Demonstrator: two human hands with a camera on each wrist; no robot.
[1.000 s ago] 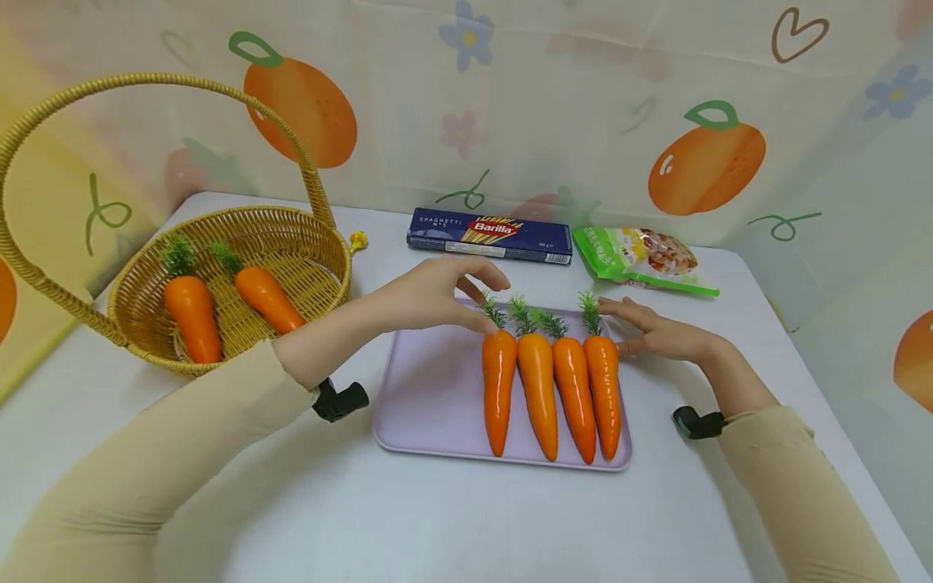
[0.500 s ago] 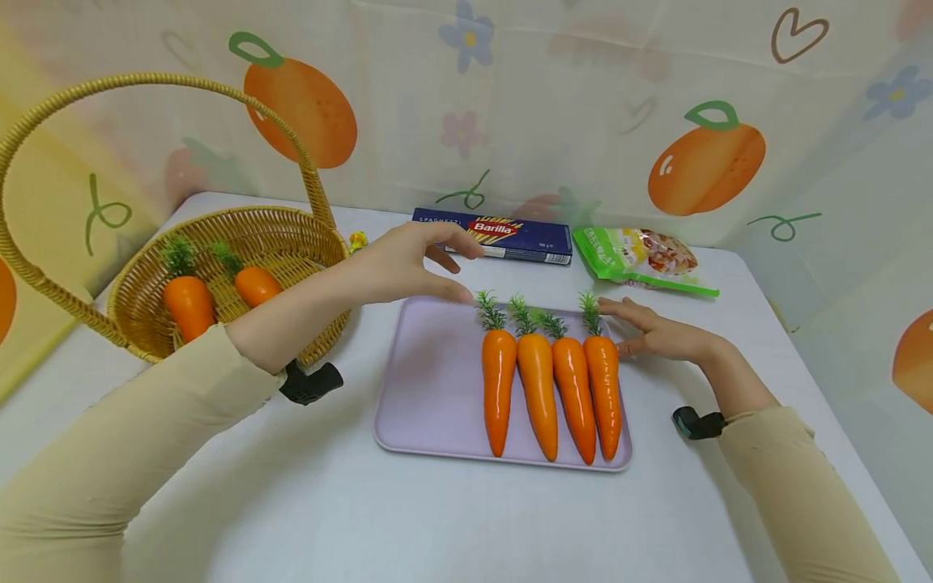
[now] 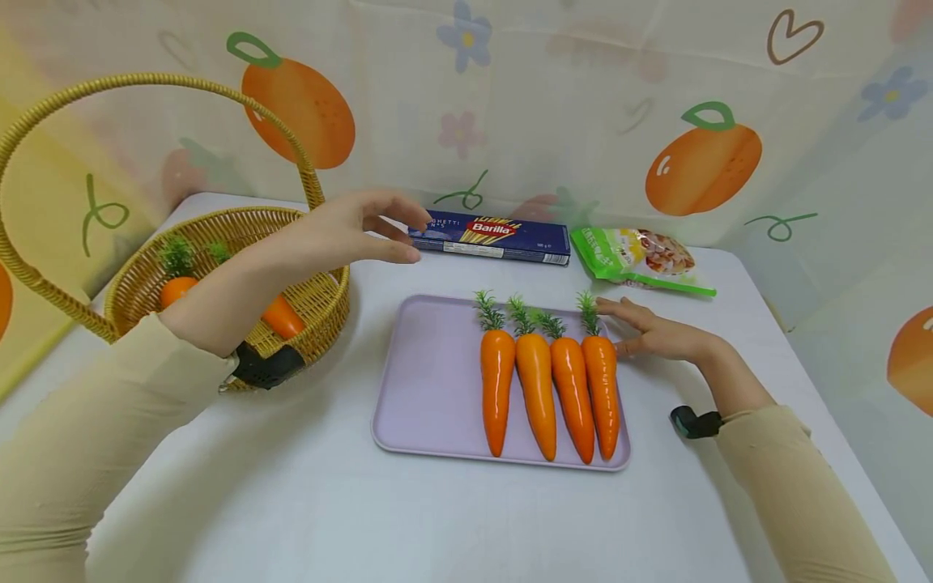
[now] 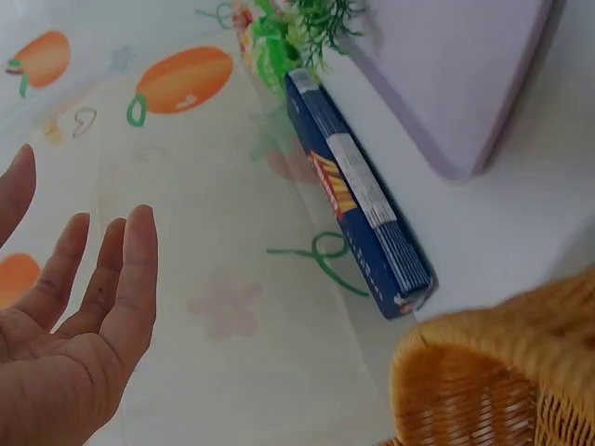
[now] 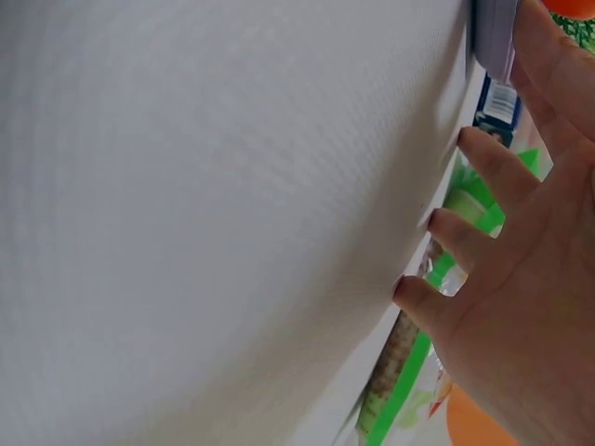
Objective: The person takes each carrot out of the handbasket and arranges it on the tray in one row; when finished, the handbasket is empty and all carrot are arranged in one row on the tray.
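Observation:
On the lilac tray (image 3: 430, 372) several orange toy carrots (image 3: 538, 397) lie side by side, green tops to the back. My left hand (image 3: 350, 231) is in the air over the right part of the wicker basket (image 3: 335, 316), fingers relaxed and holding nothing. The left wrist view also shows this hand (image 4: 84, 325) with its fingers apart. Two more carrots (image 3: 283, 317) lie in the basket, partly covered by my left arm. My right hand (image 3: 656, 336) rests at the tray's right edge, fingers spread; in the right wrist view its thumb and forefinger are by the tray rim (image 5: 495, 42).
A blue spaghetti box (image 3: 496, 237) lies behind the tray, with a green snack bag (image 3: 645, 259) to its right. The basket's tall handle (image 3: 168, 79) arches up at the left. A patterned cloth (image 3: 554, 105) hangs behind the table.
My left hand has moved left and up, from the leftmost carrot's top on the tray to over the basket. The carrots and my right hand have stayed in place.

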